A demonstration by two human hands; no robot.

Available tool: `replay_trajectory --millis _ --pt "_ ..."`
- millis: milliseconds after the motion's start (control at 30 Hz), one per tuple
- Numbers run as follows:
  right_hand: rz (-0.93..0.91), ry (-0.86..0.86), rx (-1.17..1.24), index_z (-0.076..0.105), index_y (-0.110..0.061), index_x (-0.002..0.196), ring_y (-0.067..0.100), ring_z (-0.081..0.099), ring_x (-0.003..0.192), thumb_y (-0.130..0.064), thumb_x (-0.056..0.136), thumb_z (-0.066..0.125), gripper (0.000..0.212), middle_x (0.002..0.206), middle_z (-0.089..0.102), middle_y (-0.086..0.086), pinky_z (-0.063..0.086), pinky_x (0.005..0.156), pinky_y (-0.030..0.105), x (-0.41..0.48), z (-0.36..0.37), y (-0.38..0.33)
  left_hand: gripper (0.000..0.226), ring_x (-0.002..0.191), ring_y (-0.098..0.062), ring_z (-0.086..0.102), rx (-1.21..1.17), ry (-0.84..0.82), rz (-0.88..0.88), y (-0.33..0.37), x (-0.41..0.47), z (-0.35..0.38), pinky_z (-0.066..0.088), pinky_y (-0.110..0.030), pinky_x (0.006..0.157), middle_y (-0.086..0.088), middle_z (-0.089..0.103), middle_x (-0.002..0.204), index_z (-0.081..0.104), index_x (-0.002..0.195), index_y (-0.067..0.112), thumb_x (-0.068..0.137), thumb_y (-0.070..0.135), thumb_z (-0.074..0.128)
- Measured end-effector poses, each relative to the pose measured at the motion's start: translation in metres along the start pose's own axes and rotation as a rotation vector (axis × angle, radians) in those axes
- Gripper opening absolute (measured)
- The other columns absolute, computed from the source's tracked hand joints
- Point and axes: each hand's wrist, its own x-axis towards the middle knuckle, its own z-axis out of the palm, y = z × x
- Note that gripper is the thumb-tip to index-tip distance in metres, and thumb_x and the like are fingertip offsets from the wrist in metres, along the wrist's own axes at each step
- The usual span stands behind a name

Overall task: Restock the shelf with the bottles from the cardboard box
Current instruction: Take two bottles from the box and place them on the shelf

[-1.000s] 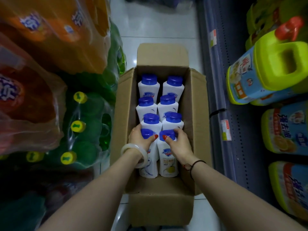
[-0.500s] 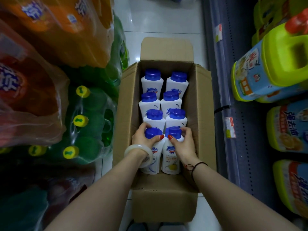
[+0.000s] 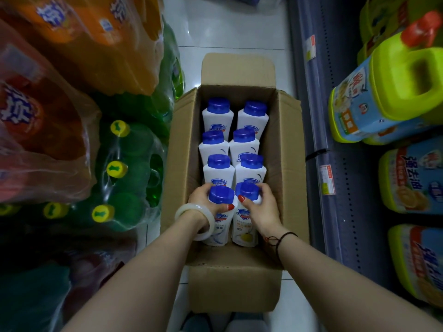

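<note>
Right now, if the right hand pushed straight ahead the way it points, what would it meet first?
Beyond the blue-capped white plastic bottle it grips, the right hand would likely meet the next such bottle; depth unclear.

In box (image 3: pixel 182 144), rear bottles' (image 3: pixel 217 149) labels mostly hidden behind front ones. Price tags (image 3: pixel 326 179) R of box: print too small. Soda packs (image 3: pixel 72 56) L of it & jugs (image 3: pixel 412 180) far R: cut off.

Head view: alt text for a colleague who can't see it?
The left hand and right hand each grip one of the two nearest blue-capped bottles in an open cardboard box; six more bottles stand behind. Green jugs line the shelf at right.
</note>
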Motion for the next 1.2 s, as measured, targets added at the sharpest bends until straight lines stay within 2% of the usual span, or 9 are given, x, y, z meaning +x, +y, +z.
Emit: replay_trajectory --millis 267,367,500,567,633,733,900,967,1200 --pt "-0.003 0.051 0.046 0.049 -0.012 0.129 0.023 0.055 0.118 -0.010 0.084 0.065 0.048 0.128 0.058 0.005 0.047 0.091 0.036 -0.025 -0.002 -0.009 0.057 0.119 -0.027 0.055 -0.079 0.042 0.010 0.006 -0.023 -0.001 0.046 -0.040 0.093 -0.007 0.060 0.127 0.053 0.121 0.012 0.070 0.008 0.077" --pt "-0.031 0.025 0.066 0.050 -0.014 0.124 0.017 0.057 0.108 -0.009 0.084 0.064 0.042 0.120 0.059 0.001 0.049 0.086 0.033 -0.036 -0.010 -0.019 0.058 0.118 -0.027 0.055 -0.091 0.026 0.015 0.012 -0.035 -0.007 0.046 -0.040 0.093 -0.008 0.060 0.127 0.052 0.121 0.012 0.069 0.008 0.077" --pt "-0.106 -0.043 0.066 0.051 -0.021 0.104 0.006 0.056 0.086 -0.007 0.082 0.067 0.031 0.100 0.058 -0.006 0.048 0.070 0.019 -0.051 -0.027 -0.041 0.059 0.115 -0.026 0.056 -0.125 0.009 0.047 0.028 -0.057 -0.023 0.047 -0.036 0.088 -0.008 0.060 0.124 0.052 0.121 0.009 0.068 0.004 0.076" --pt "-0.117 -0.077 0.064 0.051 -0.020 0.104 0.010 0.059 0.089 -0.007 0.081 0.068 0.031 0.101 0.059 -0.005 0.051 0.071 0.023 -0.059 -0.036 -0.060 0.059 0.113 -0.025 0.057 -0.151 0.000 0.061 0.041 -0.072 -0.032 0.047 -0.036 0.085 -0.008 0.061 0.123 0.052 0.122 0.009 0.069 0.004 0.076" --pt "-0.133 -0.104 0.053 0.054 -0.015 0.112 0.014 0.061 0.094 -0.008 0.081 0.069 0.035 0.106 0.060 -0.002 0.053 0.072 0.027 -0.070 -0.048 -0.084 0.062 0.111 -0.025 0.059 -0.162 -0.011 0.083 0.057 -0.088 -0.042 0.050 -0.038 0.085 -0.009 0.061 0.123 0.051 0.123 0.009 0.068 0.005 0.077" --pt "-0.204 -0.135 0.034 0.054 -0.008 0.118 0.006 0.059 0.086 -0.009 0.081 0.068 0.040 0.102 0.060 -0.005 0.049 0.066 0.019 -0.090 -0.068 -0.125 0.064 0.107 -0.023 0.059 -0.176 0.004 0.141 0.088 -0.117 -0.059 0.051 -0.042 0.090 -0.007 0.061 0.121 0.050 0.123 0.011 0.066 0.006 0.079" --pt "-0.340 -0.083 -0.034 0.059 -0.009 0.118 0.016 0.058 0.106 -0.017 0.076 0.075 0.045 0.114 0.063 0.003 0.050 0.089 0.036 -0.133 -0.107 -0.207 0.060 0.097 -0.016 0.059 -0.123 0.005 0.325 0.161 -0.185 -0.092 0.049 -0.025 0.072 0.002 0.061 0.103 0.054 0.120 0.011 0.066 0.010 0.080" --pt "-0.376 -0.069 -0.022 0.061 -0.007 0.115 0.021 0.060 0.106 -0.015 0.075 0.076 0.043 0.113 0.065 0.008 0.051 0.091 0.038 -0.156 -0.123 -0.242 0.061 0.098 -0.018 0.060 -0.125 0.008 0.381 0.193 -0.218 -0.107 0.049 -0.029 0.075 -0.002 0.063 0.106 0.054 0.121 0.009 0.066 0.011 0.080" --pt "-0.510 -0.040 0.015 0.069 -0.006 0.099 0.017 0.064 0.089 -0.013 0.074 0.076 0.027 0.097 0.070 0.007 0.050 0.074 0.027 -0.259 -0.186 -0.361 0.046 0.082 -0.012 0.060 -0.115 -0.007 0.526 0.295 -0.345 -0.155 0.048 -0.019 0.062 0.001 0.064 0.097 0.057 0.107 0.014 0.067 0.009 0.079"
